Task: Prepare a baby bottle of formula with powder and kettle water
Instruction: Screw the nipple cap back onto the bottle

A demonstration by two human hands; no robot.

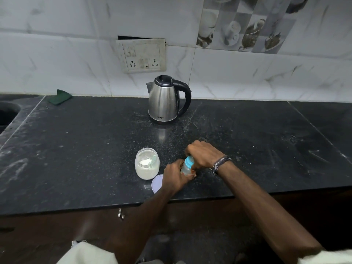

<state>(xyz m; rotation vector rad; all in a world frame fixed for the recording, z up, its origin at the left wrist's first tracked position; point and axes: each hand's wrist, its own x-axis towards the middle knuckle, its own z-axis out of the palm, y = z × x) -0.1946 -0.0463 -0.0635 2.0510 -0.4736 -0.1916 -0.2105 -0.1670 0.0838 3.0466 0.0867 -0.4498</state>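
Note:
A small clear baby bottle [185,168] with a blue screw collar stands on the black counter [76,149] near its front edge. My left hand [174,177] grips the bottle's lower body. My right hand [203,154] is curled over the blue collar and top, hiding the teat. To the left stands an open clear jar of white formula powder [147,163], with its pale lilac lid [157,183] lying flat beside it, partly under my left wrist. A steel kettle [165,100] with a black handle and shut lid stands at the back, handle to the right.
A green cloth [59,97] lies at the back left by the wall. A sink edge [9,111] shows at the far left. A wall socket plate [142,55] sits above the kettle. A cabinet handle [121,213] is below the counter edge.

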